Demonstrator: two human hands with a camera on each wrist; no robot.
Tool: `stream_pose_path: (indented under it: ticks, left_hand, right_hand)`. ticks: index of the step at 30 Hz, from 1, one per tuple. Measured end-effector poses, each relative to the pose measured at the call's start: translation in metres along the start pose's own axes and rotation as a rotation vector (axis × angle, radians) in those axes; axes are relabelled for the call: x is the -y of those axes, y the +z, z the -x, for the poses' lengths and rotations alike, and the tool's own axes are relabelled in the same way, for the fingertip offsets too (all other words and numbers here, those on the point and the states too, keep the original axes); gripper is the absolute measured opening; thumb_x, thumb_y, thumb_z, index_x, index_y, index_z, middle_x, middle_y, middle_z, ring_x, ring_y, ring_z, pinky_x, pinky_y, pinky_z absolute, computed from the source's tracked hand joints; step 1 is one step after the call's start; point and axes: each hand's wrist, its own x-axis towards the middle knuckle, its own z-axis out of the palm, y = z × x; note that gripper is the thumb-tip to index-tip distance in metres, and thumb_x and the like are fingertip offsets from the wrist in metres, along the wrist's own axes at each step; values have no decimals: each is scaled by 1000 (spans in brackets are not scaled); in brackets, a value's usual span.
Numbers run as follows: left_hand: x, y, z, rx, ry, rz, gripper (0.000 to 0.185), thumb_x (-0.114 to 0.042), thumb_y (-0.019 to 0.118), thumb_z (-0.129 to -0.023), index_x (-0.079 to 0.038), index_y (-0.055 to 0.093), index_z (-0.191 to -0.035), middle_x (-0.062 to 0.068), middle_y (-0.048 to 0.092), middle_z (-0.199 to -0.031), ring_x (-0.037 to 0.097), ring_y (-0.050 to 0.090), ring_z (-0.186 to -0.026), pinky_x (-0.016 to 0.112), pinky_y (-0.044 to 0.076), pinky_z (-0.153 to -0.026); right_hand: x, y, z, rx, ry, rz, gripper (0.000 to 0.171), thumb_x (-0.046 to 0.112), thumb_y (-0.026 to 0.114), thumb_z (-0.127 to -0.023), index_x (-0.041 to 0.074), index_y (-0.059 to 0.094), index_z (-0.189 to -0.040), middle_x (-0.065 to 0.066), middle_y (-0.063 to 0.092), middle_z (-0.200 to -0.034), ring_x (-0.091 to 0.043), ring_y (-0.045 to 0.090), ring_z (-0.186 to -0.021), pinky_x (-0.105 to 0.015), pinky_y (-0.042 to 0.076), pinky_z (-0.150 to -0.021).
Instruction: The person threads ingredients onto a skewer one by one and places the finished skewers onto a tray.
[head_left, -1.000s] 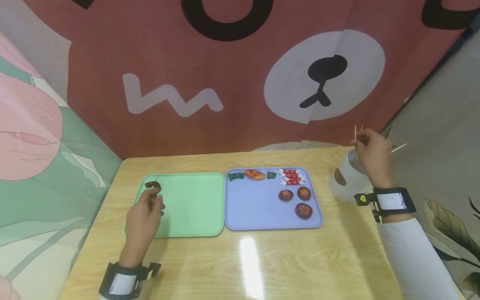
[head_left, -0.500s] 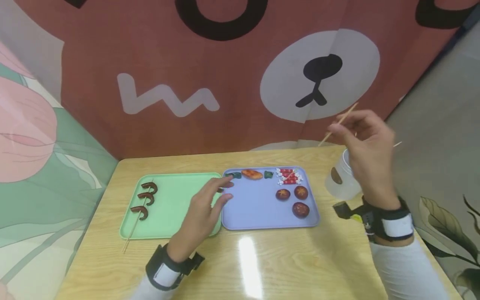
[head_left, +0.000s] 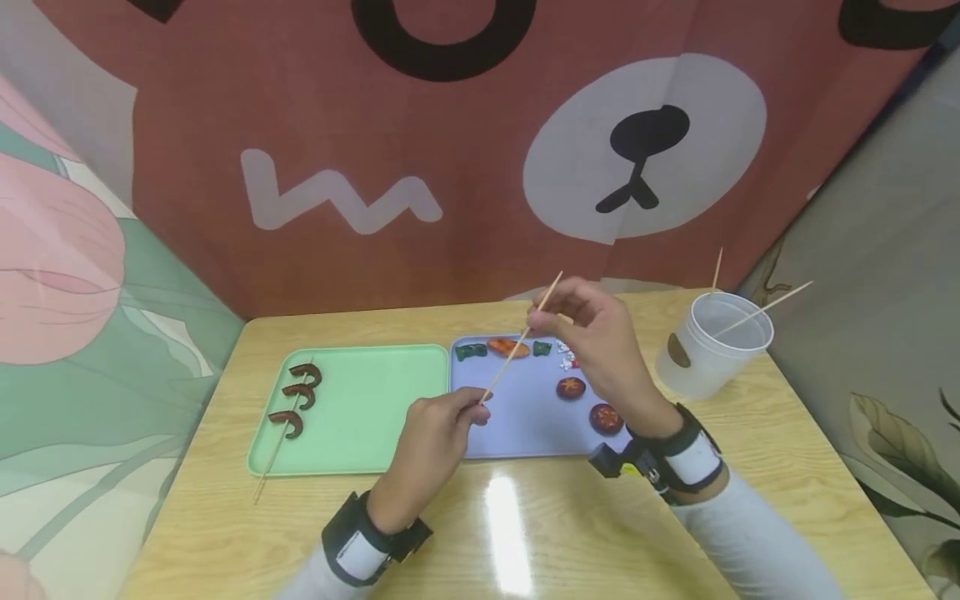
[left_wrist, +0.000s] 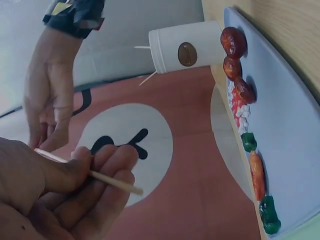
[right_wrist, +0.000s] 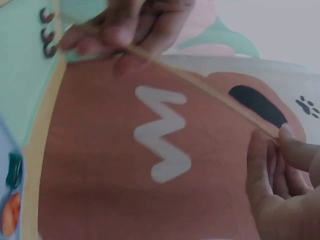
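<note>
A thin bamboo skewer (head_left: 517, 350) slants above the blue tray (head_left: 525, 425). My right hand (head_left: 592, 333) pinches its upper end, and my left hand (head_left: 442, 425) pinches its lower end between thumb and fingers. The skewer (left_wrist: 95, 175) crosses my left fingers in the left wrist view; in the right wrist view the skewer (right_wrist: 200, 87) runs between both hands. On the blue tray lie green pieces (head_left: 471, 352), an orange piece (head_left: 507, 347), red-and-white pieces (head_left: 567, 357) and brown mushrooms (head_left: 572, 388). A finished skewer with three dark pieces (head_left: 294, 398) lies on the green tray (head_left: 375, 408).
A clear plastic cup (head_left: 708, 346) holding more skewers stands at the table's right, near the edge. A fabric backdrop (head_left: 450, 150) with a bear face hangs behind the wooden table (head_left: 525, 533). The two trays sit side by side.
My right hand has carried a skewer from the cup leftward over the blue tray. My left hand has left the green tray, moved right and taken the skewer's lower end.
</note>
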Motion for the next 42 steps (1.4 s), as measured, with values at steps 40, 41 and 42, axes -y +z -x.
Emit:
stream_pose_path:
  ticks: [40, 41, 42]
  left_hand:
    - [37, -15, 45, -32, -307, 25, 10, 1, 77, -86, -3, 78, -95, 7, 80, -85, 9, 74, -69, 15, 59, -64]
    - [37, -13, 45, -23, -313, 23, 10, 0, 77, -86, -4, 78, -95, 7, 80, -84, 9, 74, -69, 15, 59, -63]
    - [38, -11, 46, -13, -313, 20, 10, -1, 77, -85, -4, 78, -95, 7, 80, -85, 9, 74, -69, 15, 58, -63]
  right_hand:
    - [-109, -28, -7, 188, 121, 340, 52, 21, 76, -92, 12, 58, -140, -12, 67, -135, -35, 65, -125, -50, 60, -97]
    - [-102, -28, -8, 172, 150, 282, 52, 23, 75, -92, 15, 58, -141, -11, 65, -138, -33, 64, -128, -48, 59, -98]
    - [-96, -29, -8, 158, 172, 232, 52, 25, 74, -93, 16, 57, -141, -9, 64, -141, -32, 63, -130, -46, 59, -99]
